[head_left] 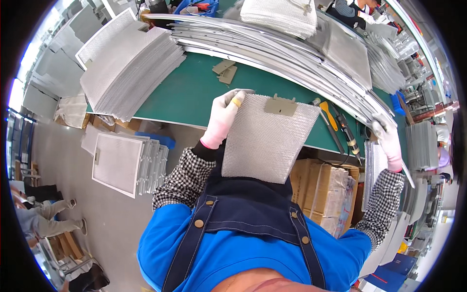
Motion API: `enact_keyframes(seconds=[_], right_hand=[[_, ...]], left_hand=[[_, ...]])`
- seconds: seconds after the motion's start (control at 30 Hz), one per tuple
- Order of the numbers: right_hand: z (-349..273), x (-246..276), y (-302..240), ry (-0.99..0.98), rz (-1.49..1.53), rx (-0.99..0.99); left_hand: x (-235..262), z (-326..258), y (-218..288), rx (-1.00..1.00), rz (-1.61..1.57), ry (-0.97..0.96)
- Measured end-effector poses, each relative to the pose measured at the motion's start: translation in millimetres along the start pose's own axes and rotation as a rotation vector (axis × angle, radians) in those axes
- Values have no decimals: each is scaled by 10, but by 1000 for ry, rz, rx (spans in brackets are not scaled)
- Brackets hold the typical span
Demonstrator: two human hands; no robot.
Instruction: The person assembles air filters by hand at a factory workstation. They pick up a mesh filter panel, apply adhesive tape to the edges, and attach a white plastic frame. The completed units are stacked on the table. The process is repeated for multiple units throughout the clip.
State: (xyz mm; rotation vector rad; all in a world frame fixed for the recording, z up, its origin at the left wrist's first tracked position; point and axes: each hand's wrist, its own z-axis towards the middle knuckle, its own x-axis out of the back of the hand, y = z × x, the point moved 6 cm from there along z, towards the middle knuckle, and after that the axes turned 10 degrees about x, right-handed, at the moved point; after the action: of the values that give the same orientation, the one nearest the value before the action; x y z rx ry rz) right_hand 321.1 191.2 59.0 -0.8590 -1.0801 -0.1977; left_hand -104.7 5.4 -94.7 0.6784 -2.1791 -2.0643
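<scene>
My left hand (224, 118), in a white glove with pink at the wrist, pinches the upper left edge of a silver mesh panel (265, 141). The panel hangs tilted in front of my apron, over the table's near edge. A grey-beige plastic clip plate (280, 106) sits on its top edge. Off to the right, my gloved right hand (387, 141) is closed around a long, thin silver metal strip (407, 174), near the end of the pile of strips (272, 46). Part of that strip is hidden behind the hand.
On the green table (189, 80) lie two loose clip plates (226, 75), a hammer (332, 127), a yellow-handled tool (328, 116) and a power screwdriver (348, 131). Mesh panels are stacked at left (131, 73). Below stand framed panels (119, 163) and a cardboard box (318, 192). A co-worker (357, 12) sits opposite.
</scene>
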Motion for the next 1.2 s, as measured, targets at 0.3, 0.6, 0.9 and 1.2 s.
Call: enact_keyframes(seconds=[0.3,0.6,0.9,1.2], right_hand=[[1068,-1671,-1982,-207,11,736],[1413,-2080,-1917,-445,131,692],[1180,-2181,-1868,-494,196,623],[834,-1273,-853,-475,66,206]], left_hand=[[-143,-545,230,-92,70,238],[124,-386,94,-55,81,305],[-81,-284,151,19,-156,-63],[266,-286,-83,-8,-328,-5]])
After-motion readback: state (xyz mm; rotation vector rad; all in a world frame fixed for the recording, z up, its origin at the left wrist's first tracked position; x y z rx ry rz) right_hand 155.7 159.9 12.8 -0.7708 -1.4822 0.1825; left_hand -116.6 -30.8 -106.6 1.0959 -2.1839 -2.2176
